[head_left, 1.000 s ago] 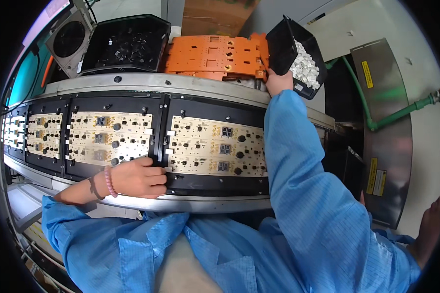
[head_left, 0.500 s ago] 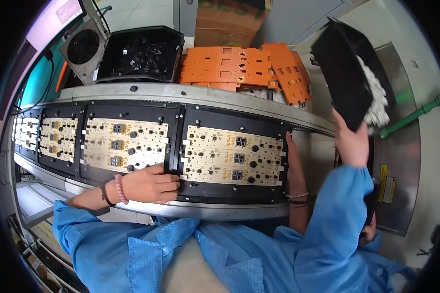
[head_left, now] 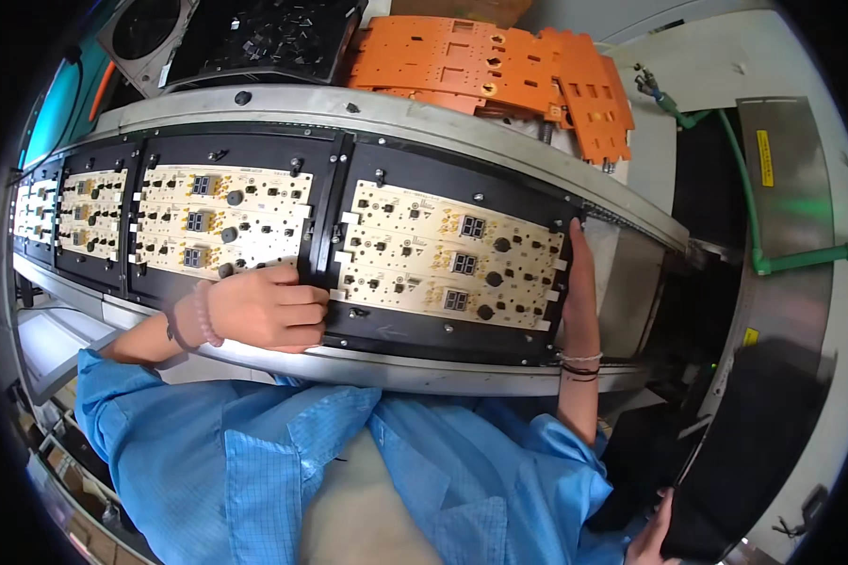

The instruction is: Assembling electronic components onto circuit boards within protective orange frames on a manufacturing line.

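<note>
A black carrier (head_left: 396,334) holding several pale circuit boards (head_left: 424,218), each with a small two-digit display, lies on the metal rail in front of me. At its left edge, by the divider, my left hand (head_left: 264,309) has curled its fingers over the frame; the fingertips are partly hidden. My right hand (head_left: 579,287) stands along the carrier's right edge, fingers stretched out and touching it. Farther left on the rail, a second carrier (head_left: 174,287) bears more boards of the same kind.
Beyond the rail are stacked orange plates (head_left: 433,56) and a black bin (head_left: 273,47) of small dark parts. At lower right, another person's hand (head_left: 655,532) holds a large black bin (head_left: 758,443). A green pipe (head_left: 801,259) and a steel panel (head_left: 791,169) are farther right.
The other person's raised arm and the black bin of white pieces have left the upper right; a black bin is now at lower right. My view has shifted; both my hands stay at the carrier.
</note>
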The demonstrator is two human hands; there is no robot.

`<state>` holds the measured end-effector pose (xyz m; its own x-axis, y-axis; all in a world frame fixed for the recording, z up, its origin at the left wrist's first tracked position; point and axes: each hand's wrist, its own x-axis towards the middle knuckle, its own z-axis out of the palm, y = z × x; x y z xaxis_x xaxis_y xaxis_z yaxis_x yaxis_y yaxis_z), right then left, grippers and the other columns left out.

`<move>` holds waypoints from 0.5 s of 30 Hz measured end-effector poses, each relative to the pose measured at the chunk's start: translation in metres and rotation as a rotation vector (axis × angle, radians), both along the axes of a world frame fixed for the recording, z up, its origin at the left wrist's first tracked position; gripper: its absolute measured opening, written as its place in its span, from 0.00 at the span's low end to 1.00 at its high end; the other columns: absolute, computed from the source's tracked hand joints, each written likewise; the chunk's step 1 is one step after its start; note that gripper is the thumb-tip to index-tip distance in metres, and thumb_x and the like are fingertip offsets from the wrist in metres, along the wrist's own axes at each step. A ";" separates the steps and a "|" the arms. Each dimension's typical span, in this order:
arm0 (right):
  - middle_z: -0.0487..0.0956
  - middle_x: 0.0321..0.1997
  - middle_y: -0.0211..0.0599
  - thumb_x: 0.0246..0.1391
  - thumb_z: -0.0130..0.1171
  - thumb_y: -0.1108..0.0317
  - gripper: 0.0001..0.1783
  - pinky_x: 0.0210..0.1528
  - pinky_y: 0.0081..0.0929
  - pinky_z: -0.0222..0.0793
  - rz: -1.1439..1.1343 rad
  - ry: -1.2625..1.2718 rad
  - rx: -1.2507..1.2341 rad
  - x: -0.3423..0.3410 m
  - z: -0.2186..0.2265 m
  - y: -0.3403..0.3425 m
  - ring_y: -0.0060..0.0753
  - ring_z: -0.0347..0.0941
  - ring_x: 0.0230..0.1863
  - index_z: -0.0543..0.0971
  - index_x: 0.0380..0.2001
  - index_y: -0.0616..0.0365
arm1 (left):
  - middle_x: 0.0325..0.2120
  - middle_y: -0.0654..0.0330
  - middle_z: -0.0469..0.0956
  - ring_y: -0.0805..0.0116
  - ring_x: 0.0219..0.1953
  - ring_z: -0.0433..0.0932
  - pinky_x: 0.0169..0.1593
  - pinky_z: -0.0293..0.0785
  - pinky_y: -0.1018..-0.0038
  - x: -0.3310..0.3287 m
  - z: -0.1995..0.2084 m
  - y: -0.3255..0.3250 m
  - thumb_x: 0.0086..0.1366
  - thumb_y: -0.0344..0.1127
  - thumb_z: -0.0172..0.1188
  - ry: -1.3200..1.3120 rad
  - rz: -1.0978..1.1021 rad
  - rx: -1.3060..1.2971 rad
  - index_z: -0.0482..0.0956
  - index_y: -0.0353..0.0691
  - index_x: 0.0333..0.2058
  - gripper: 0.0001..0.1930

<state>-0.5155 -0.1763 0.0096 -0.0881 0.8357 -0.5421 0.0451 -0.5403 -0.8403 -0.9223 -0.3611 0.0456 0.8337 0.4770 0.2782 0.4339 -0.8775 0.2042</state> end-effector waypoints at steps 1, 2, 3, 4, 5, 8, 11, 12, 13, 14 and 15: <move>0.83 0.54 0.31 0.70 0.53 0.46 0.28 0.52 0.24 0.76 0.001 -0.013 0.002 -0.003 0.003 0.001 0.23 0.81 0.51 0.76 0.58 0.58 | 0.39 0.66 0.80 0.70 0.49 0.79 0.42 0.72 0.72 -0.001 0.002 0.001 0.64 0.41 0.63 0.009 -0.002 -0.005 0.80 0.47 0.34 0.07; 0.80 0.55 0.35 0.69 0.52 0.41 0.33 0.58 0.25 0.69 0.033 -0.065 0.048 -0.006 0.007 -0.003 0.25 0.76 0.55 0.77 0.57 0.62 | 0.39 0.66 0.80 0.70 0.48 0.80 0.41 0.72 0.73 0.001 0.000 0.000 0.64 0.41 0.63 -0.031 0.030 -0.050 0.81 0.47 0.36 0.07; 0.80 0.55 0.35 0.69 0.52 0.41 0.33 0.58 0.25 0.69 0.036 -0.054 0.044 -0.006 0.005 -0.005 0.25 0.76 0.55 0.77 0.57 0.62 | 0.39 0.66 0.80 0.70 0.47 0.80 0.40 0.72 0.73 0.003 0.001 0.002 0.64 0.41 0.63 -0.072 0.064 -0.091 0.82 0.47 0.37 0.07; 0.80 0.55 0.35 0.69 0.52 0.42 0.32 0.59 0.25 0.69 0.023 -0.081 0.050 -0.004 0.004 -0.006 0.25 0.75 0.55 0.76 0.57 0.62 | 0.35 0.63 0.81 0.71 0.40 0.81 0.36 0.73 0.74 0.006 0.007 0.005 0.62 0.38 0.65 -0.133 0.054 -0.077 0.82 0.44 0.37 0.07; 0.80 0.55 0.35 0.69 0.53 0.43 0.32 0.59 0.26 0.68 0.004 -0.104 0.055 -0.001 0.001 -0.008 0.26 0.75 0.56 0.75 0.58 0.62 | 0.36 0.63 0.81 0.71 0.40 0.81 0.35 0.74 0.74 0.008 0.009 0.003 0.63 0.38 0.64 -0.162 0.132 -0.101 0.82 0.44 0.37 0.07; 0.81 0.53 0.30 0.69 0.55 0.50 0.25 0.54 0.24 0.74 -0.001 -0.086 0.066 0.004 -0.004 -0.010 0.22 0.78 0.53 0.76 0.57 0.58 | 0.51 0.55 0.77 0.60 0.52 0.78 0.50 0.75 0.67 0.018 0.028 0.017 0.66 0.41 0.61 -0.144 0.390 -0.152 0.77 0.38 0.54 0.20; 0.81 0.52 0.29 0.67 0.58 0.52 0.23 0.55 0.23 0.73 -0.004 -0.008 0.128 0.004 0.002 -0.013 0.21 0.77 0.52 0.76 0.56 0.57 | 0.67 0.48 0.65 0.50 0.64 0.68 0.64 0.65 0.60 0.026 0.034 0.021 0.67 0.48 0.59 -0.049 0.606 -0.243 0.62 0.34 0.68 0.37; 0.81 0.52 0.29 0.67 0.59 0.53 0.23 0.55 0.23 0.72 0.011 0.060 0.073 0.005 0.006 -0.015 0.21 0.77 0.52 0.76 0.56 0.57 | 0.67 0.48 0.65 0.50 0.65 0.68 0.65 0.65 0.60 0.029 0.032 0.019 0.67 0.50 0.59 -0.028 0.646 -0.225 0.62 0.33 0.69 0.38; 0.81 0.51 0.29 0.66 0.59 0.54 0.22 0.55 0.24 0.72 0.027 0.129 0.019 0.008 0.009 -0.016 0.21 0.77 0.52 0.76 0.56 0.56 | 0.68 0.48 0.64 0.50 0.67 0.66 0.67 0.62 0.60 0.031 0.028 0.016 0.67 0.51 0.58 0.046 0.675 -0.224 0.62 0.31 0.69 0.39; 0.80 0.55 0.30 0.66 0.61 0.56 0.25 0.58 0.25 0.70 0.093 0.175 0.000 0.012 0.011 -0.014 0.23 0.75 0.55 0.74 0.60 0.58 | 0.68 0.48 0.64 0.50 0.67 0.66 0.68 0.62 0.59 0.032 0.024 0.014 0.67 0.52 0.58 0.072 0.673 -0.203 0.62 0.31 0.68 0.39; 0.80 0.55 0.30 0.66 0.61 0.56 0.25 0.58 0.25 0.70 0.075 0.187 0.013 0.015 0.010 -0.011 0.23 0.75 0.55 0.74 0.60 0.58 | 0.68 0.48 0.64 0.51 0.68 0.65 0.69 0.61 0.59 0.033 0.019 0.012 0.67 0.53 0.58 0.099 0.675 -0.187 0.63 0.30 0.67 0.39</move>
